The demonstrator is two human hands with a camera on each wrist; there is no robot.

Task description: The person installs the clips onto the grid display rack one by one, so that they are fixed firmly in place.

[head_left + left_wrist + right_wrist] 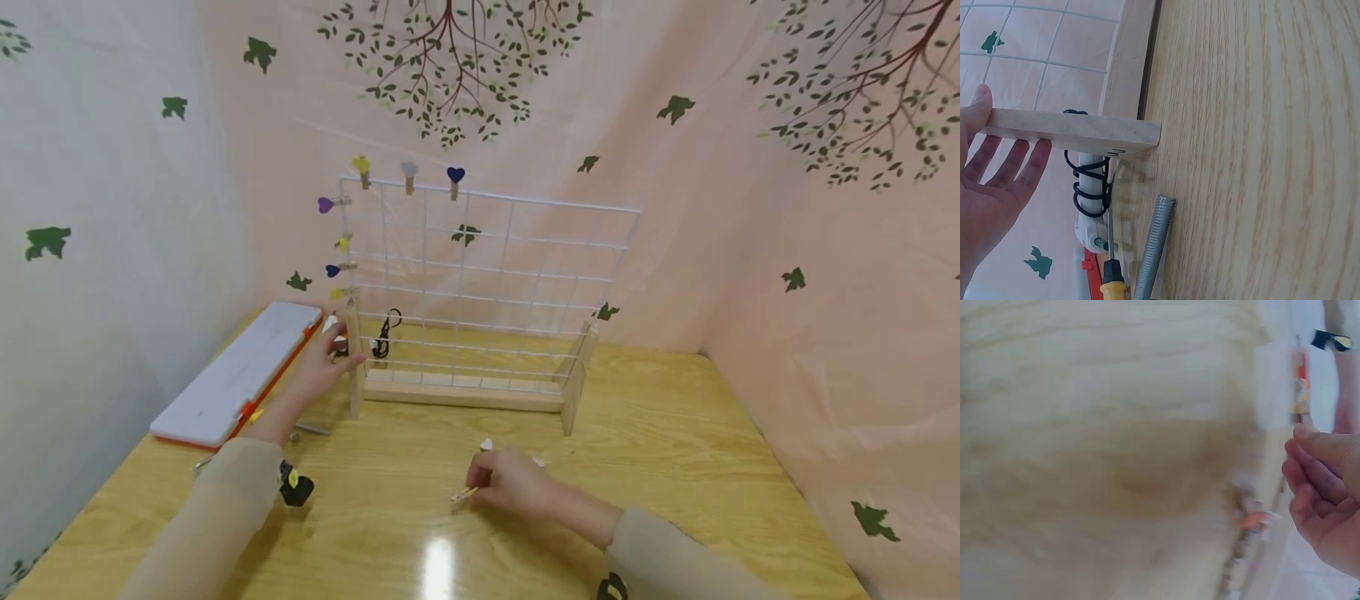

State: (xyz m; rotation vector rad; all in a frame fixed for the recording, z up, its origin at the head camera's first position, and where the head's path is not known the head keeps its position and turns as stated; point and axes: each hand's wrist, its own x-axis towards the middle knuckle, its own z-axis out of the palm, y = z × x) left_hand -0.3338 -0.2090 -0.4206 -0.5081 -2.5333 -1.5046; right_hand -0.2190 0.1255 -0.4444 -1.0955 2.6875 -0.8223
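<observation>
A white wire grid (487,275) stands upright in a wooden stand (465,396). My left hand (326,362) grips its left wooden post (1085,128), thumb on one side and fingers on the other. Heart-topped clothespins are clipped along the grid's top edge, among them a dark blue one (455,177), and down its left edge, including a purple one (327,205). Low over the table, my right hand (517,483) pinches a small wooden clothespin (462,497) with some yellow on it. In the right wrist view, blur hides most detail around the right hand (1329,494).
Close by the right hand lie white heart clothespins (487,445). On the left are a white and orange case (240,375), a threaded metal rod (1155,247), a yellow-handled screwdriver (1113,284) and a white tool wrapped in black cord (1090,187). Printed fabric walls enclose the table.
</observation>
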